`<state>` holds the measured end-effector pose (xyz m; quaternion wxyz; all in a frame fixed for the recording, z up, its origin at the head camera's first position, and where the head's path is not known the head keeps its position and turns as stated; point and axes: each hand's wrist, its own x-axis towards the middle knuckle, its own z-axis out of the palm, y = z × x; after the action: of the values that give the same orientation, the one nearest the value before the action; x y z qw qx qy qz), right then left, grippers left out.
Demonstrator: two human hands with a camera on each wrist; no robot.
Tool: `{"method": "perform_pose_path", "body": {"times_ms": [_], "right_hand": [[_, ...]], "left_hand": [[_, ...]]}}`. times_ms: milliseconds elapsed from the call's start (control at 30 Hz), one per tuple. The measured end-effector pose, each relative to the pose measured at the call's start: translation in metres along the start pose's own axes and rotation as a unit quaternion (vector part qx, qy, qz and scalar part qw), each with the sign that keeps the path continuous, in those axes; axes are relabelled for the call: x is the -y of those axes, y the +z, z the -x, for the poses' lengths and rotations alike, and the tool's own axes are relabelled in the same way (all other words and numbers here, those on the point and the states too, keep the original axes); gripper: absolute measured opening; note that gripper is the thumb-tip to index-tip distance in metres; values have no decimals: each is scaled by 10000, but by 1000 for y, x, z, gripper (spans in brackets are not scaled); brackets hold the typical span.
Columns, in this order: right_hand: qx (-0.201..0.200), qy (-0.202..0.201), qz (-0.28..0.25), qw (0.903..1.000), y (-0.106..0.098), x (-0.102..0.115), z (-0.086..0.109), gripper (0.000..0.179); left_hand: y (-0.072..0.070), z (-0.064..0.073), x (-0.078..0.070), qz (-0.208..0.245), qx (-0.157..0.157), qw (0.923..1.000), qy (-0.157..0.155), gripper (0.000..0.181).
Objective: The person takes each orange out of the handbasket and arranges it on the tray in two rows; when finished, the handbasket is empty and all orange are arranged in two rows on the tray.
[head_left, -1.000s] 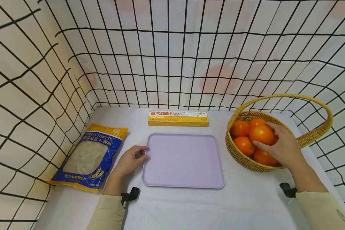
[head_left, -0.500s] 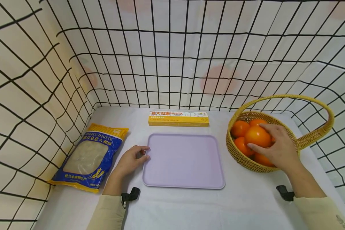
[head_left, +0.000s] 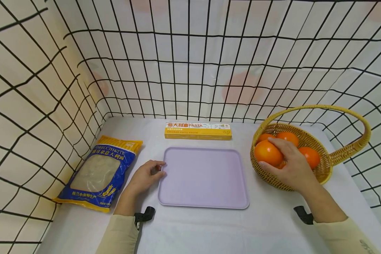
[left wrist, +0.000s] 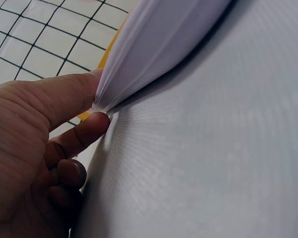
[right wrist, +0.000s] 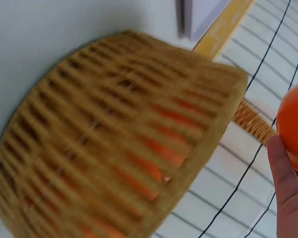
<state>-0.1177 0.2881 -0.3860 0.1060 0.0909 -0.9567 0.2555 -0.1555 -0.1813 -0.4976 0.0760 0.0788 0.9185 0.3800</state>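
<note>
Plainly, the head view has the right hand [head_left: 290,169] with thumb and fingers curved round an orange fruit [head_left: 268,152], spread about as wide as the fruit itself. More fruits [head_left: 309,157] lie behind and to the right of those fingers, inside a wicker basket [head_left: 266,177]. From above, the held fruit seems to sit among them; the right wrist view instead shows pale background between it and the basket rim, so it is held above and apart.

To the left, the left hand [head_left: 144,178] is relaxed, thumb and index tips slightly apart at the left rim of a lilac tray [head_left: 204,178]. Its own wrist view adds the other fingers, curled loosely below the index finger, and the tray's outer side by the fingertips.

As for edges, the basket's handle [head_left: 366,132] arches beyond the right fingers and comes down to their right. Between the held fruit and the tray's right rim runs a strip of white cloth [head_left: 209,231], widening on the near side of both hands. Beyond the left fingertips, past the tray's far edge, lies a pasta box [head_left: 198,131]; a blue-and-yellow bag [head_left: 96,169] lies left of that hand.
</note>
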Motion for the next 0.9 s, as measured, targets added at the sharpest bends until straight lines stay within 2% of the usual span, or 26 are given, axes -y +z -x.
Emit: {"method": "perform_pose_path", "body": {"times_ms": [267, 467, 633, 900], "right_hand": [[107, -476, 52, 9988, 15, 20, -3, 76], [246, -793, 117, 9965, 29, 26, -8, 80], [367, -855, 196, 9955, 40, 28, -12, 83], [743, -692, 53, 9948, 51, 36, -16, 79]], "left_hand": [[-1, 0, 0, -13, 13, 10000, 16, 39], [0, -1, 2, 22, 9, 10000, 32, 39], [0, -1, 3, 59, 3, 10000, 50, 39], [0, -1, 3, 54, 12, 10000, 57, 40]]}}
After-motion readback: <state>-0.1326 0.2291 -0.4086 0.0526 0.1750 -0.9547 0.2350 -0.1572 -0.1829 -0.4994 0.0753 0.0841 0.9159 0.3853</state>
